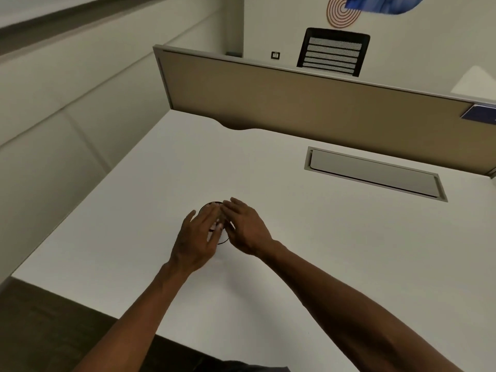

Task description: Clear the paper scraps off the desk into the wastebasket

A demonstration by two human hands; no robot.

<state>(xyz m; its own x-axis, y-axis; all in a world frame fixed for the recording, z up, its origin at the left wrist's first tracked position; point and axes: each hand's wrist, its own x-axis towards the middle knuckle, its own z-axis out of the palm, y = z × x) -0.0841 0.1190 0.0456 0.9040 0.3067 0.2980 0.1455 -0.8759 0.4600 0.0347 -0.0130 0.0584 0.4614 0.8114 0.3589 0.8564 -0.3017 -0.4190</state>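
White desk [281,237]: round dark-rimmed container [224,240], perhaps wastebasket, on top; cable hatch [375,171] recessed.

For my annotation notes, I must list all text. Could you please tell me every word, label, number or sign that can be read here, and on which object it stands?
No text can be read in this view.
Small dark wall plate: light marks, too small to read.
Blue card on the partition: cut off at the frame's edge, no legible print.
Wall decoration: concentric rings only, no letters.
Desk: no print visible.
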